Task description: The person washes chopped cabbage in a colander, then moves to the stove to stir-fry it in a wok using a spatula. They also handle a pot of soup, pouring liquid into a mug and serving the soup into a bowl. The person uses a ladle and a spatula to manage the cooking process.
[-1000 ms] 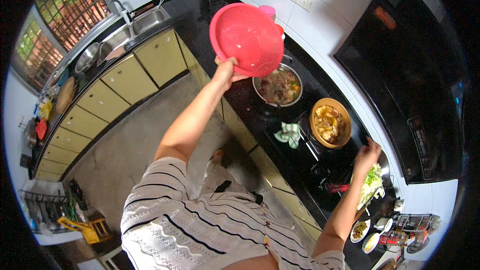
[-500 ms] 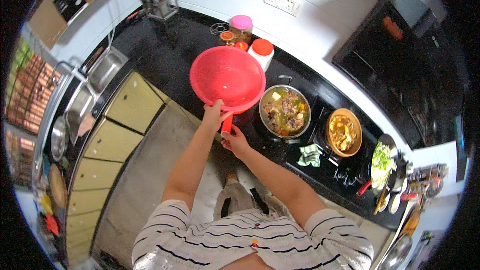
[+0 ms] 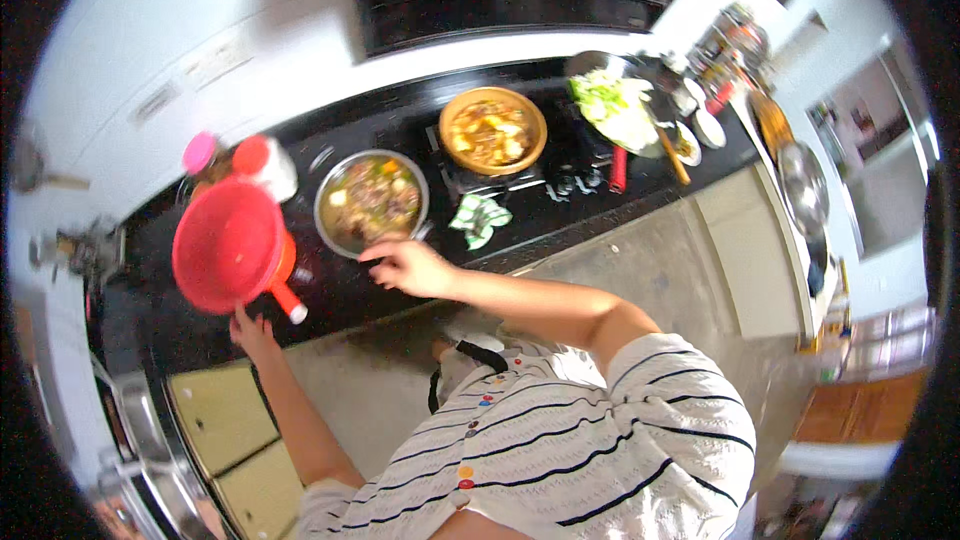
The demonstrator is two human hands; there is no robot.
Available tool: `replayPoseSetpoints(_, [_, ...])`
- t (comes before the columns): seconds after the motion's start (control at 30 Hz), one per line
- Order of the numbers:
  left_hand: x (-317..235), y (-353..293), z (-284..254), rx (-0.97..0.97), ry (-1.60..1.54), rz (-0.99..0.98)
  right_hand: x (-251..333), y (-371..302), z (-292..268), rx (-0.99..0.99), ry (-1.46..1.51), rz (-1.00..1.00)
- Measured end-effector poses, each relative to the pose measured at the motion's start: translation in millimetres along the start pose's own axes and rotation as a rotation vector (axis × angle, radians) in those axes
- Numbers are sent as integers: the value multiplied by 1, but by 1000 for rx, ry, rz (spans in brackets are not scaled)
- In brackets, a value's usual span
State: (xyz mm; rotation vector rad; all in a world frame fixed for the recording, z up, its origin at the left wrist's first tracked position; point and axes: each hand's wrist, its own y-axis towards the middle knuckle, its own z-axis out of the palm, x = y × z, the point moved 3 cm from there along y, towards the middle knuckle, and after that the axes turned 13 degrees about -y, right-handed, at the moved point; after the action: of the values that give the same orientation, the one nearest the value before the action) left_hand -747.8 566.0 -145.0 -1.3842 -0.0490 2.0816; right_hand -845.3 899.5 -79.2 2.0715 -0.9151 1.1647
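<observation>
A red plastic basin [image 3: 225, 245] sits tilted at the counter's left, over a red pan whose handle [image 3: 287, 300] sticks out toward me. My left hand [image 3: 256, 332] is at the basin's near rim, its fingers apart and the fingertips at the edge. Beside the near edge of a metal pot [image 3: 372, 205] of soup with meat and vegetables is my right hand [image 3: 412, 268]. It holds nothing, and its fingers are loosely bent and apart. Whether it touches the pot is unclear.
On the stove stands a brown clay pot [image 3: 492, 132] of food, with a green-and-white cloth [image 3: 480, 220] before it. Farther right lie chopped greens [image 3: 615, 110] in a red-handled pan and several small dishes. Jars with red [image 3: 262, 165] and pink lids stand behind the basin.
My view has swung right. The basin has gone from my hands' hold to rest over the red pan. My right hand has left the handle and moved right to the metal pot.
</observation>
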Motion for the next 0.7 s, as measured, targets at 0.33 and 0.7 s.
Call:
replayPoseSetpoints(0.33, [166, -276, 207, 1057, 250, -30, -107, -242, -403, -820, -689, 438])
replayPoseSetpoints(0.7, [321, -434, 376, 1413, 597, 376, -195, -287, -552, -16, -1487, -96])
